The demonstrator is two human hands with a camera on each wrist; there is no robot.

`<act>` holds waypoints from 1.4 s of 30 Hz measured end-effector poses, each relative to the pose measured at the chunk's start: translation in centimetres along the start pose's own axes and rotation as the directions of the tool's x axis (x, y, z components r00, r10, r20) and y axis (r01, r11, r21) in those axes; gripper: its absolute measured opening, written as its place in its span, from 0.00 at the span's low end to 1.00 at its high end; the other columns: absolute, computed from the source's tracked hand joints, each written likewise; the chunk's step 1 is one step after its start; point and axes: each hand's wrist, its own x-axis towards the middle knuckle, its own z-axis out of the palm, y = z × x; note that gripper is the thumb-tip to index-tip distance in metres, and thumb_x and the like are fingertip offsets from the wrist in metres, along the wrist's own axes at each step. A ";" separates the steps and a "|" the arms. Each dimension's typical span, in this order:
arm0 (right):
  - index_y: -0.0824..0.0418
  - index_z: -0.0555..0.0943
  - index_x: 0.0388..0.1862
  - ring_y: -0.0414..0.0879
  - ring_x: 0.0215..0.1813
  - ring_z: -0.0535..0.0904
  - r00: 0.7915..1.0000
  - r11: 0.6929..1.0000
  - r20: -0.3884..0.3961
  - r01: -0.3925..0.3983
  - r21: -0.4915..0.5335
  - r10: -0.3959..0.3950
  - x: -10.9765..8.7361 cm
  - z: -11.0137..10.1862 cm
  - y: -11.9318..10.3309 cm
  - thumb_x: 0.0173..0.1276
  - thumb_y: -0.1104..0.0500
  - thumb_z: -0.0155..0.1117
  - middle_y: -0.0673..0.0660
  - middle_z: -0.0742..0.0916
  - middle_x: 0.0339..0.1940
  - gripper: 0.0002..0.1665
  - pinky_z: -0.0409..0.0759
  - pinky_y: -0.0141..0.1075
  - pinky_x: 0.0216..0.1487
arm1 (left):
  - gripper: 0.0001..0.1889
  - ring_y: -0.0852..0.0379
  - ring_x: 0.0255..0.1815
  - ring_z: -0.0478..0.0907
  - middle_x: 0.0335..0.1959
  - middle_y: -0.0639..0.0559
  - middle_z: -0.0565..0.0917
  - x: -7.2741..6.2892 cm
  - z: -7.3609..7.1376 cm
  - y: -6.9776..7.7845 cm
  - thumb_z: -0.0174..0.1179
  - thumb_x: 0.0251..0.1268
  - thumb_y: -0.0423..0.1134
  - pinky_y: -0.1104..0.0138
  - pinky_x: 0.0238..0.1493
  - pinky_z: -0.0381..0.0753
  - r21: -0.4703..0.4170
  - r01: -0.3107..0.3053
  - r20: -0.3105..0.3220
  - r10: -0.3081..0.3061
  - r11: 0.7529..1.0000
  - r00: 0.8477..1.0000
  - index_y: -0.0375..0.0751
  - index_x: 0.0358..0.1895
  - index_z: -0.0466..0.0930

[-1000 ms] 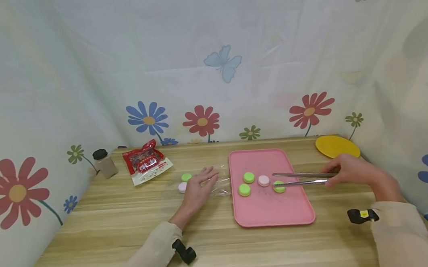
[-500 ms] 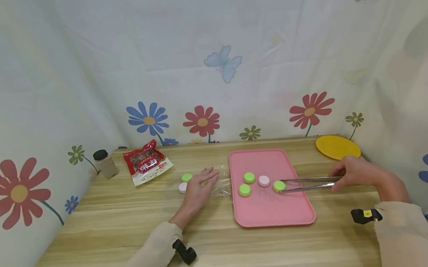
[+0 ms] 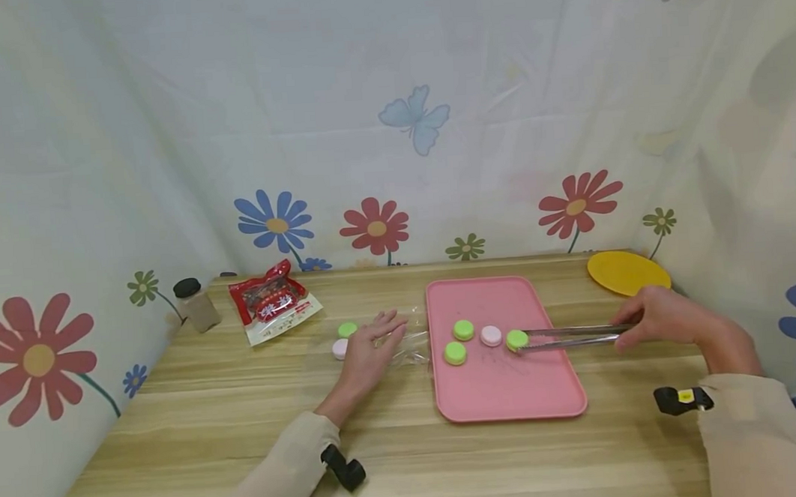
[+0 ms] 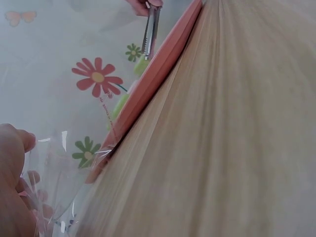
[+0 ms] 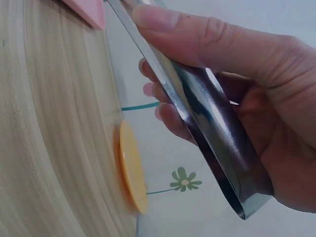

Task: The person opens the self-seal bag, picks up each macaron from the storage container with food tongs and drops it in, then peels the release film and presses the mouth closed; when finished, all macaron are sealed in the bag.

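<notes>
Metal tongs (image 3: 581, 330) are pinched by the right hand (image 3: 672, 320) in the head view, with a green cookie (image 3: 515, 340) between their tips, at the right side of a pink tray (image 3: 507, 397). A clear bag (image 3: 414, 345) is touched by the left hand (image 3: 370, 351); whether it is pinched cannot be told. From the left wrist, fingers (image 4: 33, 177) are seen through the bag. From the right wrist, the tongs are pressed by the thumb (image 5: 160, 19).
</notes>
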 end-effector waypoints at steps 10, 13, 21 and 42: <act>0.61 0.90 0.44 0.42 0.31 0.75 0.994 0.997 -0.081 0.072 -0.011 -0.073 0.6 0.0 -3.0 0.57 0.51 0.79 0.45 0.86 0.31 0.19 0.75 0.32 0.30 | 0.14 0.34 0.71 0.66 0.63 0.36 0.78 0.1 0.1 0.2 0.63 0.71 0.42 0.43 0.73 0.57 -0.003 -0.017 -0.002 0.017 1.000 1.000 0.37 0.52 0.87; 0.60 0.90 0.43 0.43 0.32 0.74 0.991 0.995 -0.089 0.095 -0.043 -0.098 1.4 0.4 -4.3 0.57 0.51 0.79 0.44 0.85 0.31 0.19 0.75 0.32 0.31 | 0.15 0.36 0.72 0.65 0.64 0.37 0.77 0.0 0.0 0.4 0.63 0.71 0.42 0.46 0.74 0.58 -0.003 0.004 0.001 -0.004 1.000 1.000 0.37 0.53 0.86; 0.60 0.90 0.44 0.45 0.32 0.78 0.993 0.993 -0.011 0.116 0.002 -0.116 4.9 2.7 -7.6 0.59 0.55 0.78 0.47 0.85 0.31 0.16 0.82 0.35 0.34 | 0.14 0.38 0.73 0.65 0.65 0.38 0.77 -0.2 -0.2 0.1 0.63 0.72 0.43 0.48 0.74 0.58 -0.002 0.024 0.010 -0.024 1.000 1.000 0.40 0.53 0.87; 0.64 0.89 0.43 0.41 0.32 0.81 0.952 0.954 0.072 0.292 0.073 -0.297 10.1 8.0 -12.0 0.58 0.62 0.78 0.50 0.86 0.32 0.13 0.83 0.32 0.35 | 0.14 0.37 0.75 0.60 0.69 0.39 0.73 0.1 -0.3 0.1 0.64 0.71 0.43 0.37 0.74 0.44 0.110 0.005 0.136 -0.020 0.994 0.990 0.41 0.52 0.87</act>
